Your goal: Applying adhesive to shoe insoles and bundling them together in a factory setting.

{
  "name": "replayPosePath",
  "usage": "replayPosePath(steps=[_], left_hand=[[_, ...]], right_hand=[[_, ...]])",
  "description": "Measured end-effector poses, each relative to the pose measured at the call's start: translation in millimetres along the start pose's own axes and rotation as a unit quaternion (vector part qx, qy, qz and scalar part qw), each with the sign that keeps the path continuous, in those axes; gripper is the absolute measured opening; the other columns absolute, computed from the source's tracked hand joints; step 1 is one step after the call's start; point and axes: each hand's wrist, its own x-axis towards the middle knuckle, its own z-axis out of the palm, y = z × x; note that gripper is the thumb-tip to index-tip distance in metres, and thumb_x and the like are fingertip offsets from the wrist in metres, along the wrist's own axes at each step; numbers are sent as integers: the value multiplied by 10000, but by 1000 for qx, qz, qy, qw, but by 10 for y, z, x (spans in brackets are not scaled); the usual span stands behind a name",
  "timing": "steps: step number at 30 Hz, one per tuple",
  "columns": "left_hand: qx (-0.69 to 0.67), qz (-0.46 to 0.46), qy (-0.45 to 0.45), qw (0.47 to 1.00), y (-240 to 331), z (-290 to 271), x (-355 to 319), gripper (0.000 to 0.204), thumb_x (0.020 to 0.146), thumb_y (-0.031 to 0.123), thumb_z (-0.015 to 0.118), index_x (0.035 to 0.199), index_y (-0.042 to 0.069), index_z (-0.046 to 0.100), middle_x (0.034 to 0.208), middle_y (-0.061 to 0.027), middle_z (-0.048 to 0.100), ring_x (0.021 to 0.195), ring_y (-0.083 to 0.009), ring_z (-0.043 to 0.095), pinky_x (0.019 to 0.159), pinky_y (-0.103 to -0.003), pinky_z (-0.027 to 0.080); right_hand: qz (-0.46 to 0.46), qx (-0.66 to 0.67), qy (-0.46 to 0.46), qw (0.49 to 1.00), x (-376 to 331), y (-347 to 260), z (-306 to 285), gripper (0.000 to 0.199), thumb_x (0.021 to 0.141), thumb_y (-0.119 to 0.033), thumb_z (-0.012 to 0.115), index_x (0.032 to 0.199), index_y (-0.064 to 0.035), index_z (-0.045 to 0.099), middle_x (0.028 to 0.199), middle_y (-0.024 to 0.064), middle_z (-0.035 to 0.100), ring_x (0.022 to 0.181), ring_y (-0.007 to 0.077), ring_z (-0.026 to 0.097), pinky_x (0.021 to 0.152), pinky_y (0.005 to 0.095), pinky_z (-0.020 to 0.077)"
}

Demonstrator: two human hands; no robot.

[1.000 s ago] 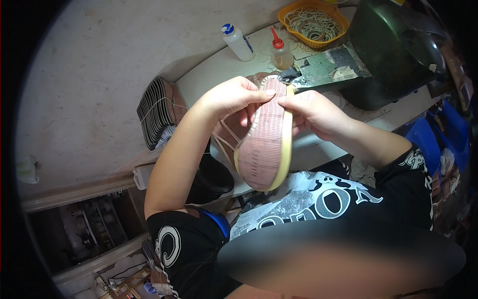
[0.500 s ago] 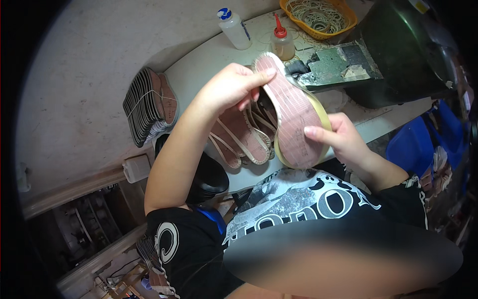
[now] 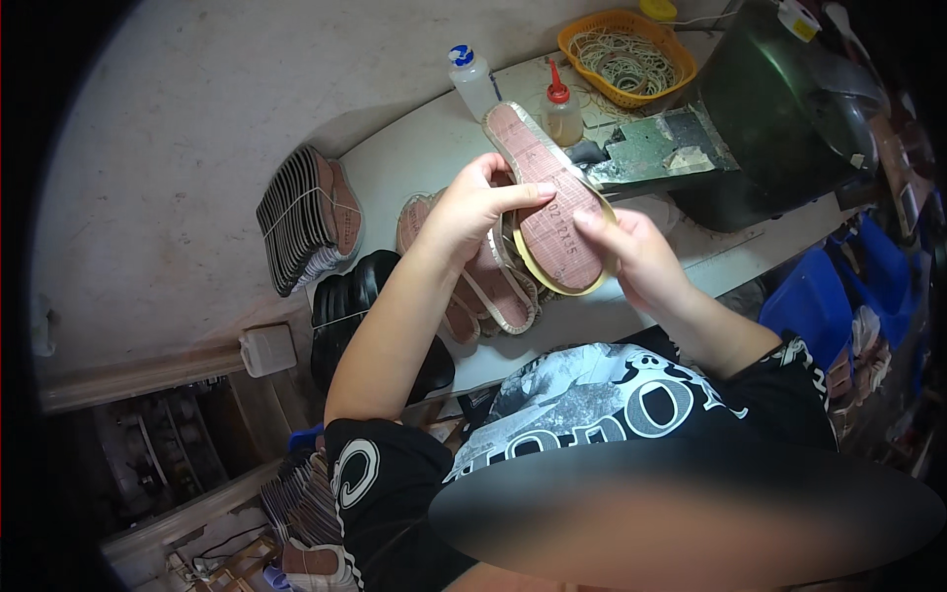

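A pink shoe insole with a pale rim and a yellow edging along its lower right is held between my hands above the white table. The fingers of my left hand are closed on its left side, thumb flat across the middle of its face. My right hand pinches the opposite edge, its thumb pressed on the face and its other fingers hidden behind. Beneath and left of it lie more pink insoles with pale rims, partly covered by my left hand and forearm.
Beyond my hands stand a blue-capped bottle, a red-tipped bottle and an orange basket of rubber bands. A dark green machine occupies the right. Left are a tied insole bundle, black soles and a white jug.
My left hand has slid from the insole's narrow upper part down to its middle. The insole leans further left at its top, and my right thumb sits higher along the edge.
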Motion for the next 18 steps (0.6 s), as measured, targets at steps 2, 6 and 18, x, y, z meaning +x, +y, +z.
replayPosePath(steps=[2,6,18], left_hand=[[5,-4,9,1000,30,-6,-4,543,744,194,796,1131,-59,512,1041,-134,614,931,-182,615,865,-294,492],[57,-29,26,998,124,-64,51,679,710,238,826,1180,-103,474,1069,-184,605,959,-220,621,867,-314,497],[261,-3,-216,941,415,-448,633,690,726,282,796,1299,16,519,1240,-123,581,1172,-206,519,1044,-318,354]], right_hand=[[78,-53,-31,995,-171,-4,3,326,907,-248,643,1076,31,640,923,78,689,780,116,653,700,260,542],[125,-23,-60,990,-195,158,-26,299,915,-228,619,1013,54,639,869,160,696,761,201,702,691,288,562],[48,23,-26,998,92,32,127,339,967,-267,512,1042,46,618,877,159,701,773,206,699,701,288,551]])
